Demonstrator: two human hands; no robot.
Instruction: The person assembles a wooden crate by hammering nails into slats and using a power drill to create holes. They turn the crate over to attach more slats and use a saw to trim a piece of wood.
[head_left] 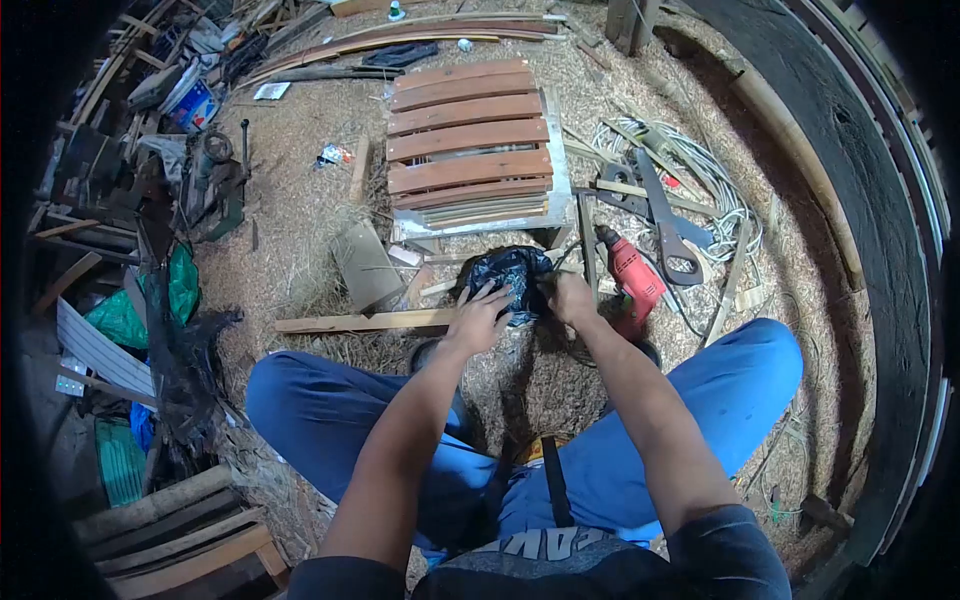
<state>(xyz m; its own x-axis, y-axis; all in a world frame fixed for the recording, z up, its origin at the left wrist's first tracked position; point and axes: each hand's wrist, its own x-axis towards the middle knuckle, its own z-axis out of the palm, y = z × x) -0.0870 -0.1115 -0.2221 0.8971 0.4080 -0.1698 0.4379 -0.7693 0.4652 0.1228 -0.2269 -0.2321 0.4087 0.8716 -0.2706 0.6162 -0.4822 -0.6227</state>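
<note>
Between my knees, on the ground, lies a crumpled black plastic bag (515,270). My left hand (478,320) rests on the bag's left side with its fingers spread. At the bag's right edge, my right hand (570,298) is closed and appears to pinch the plastic; its fingertips are partly hidden. Just beyond the bag stands a low slatted wooden piece (470,130) with curved reddish-brown slats on a pale frame. A red power drill (637,275) lies to the right of my right hand.
Right of the drill are a handsaw (668,225) and a coiled pale cable (715,180). A wooden strip (365,322) and a flat board (367,265) lie left of my left hand. Scrap and a green bag (180,290) crowd the left side; a long dark beam (840,140) borders the right.
</note>
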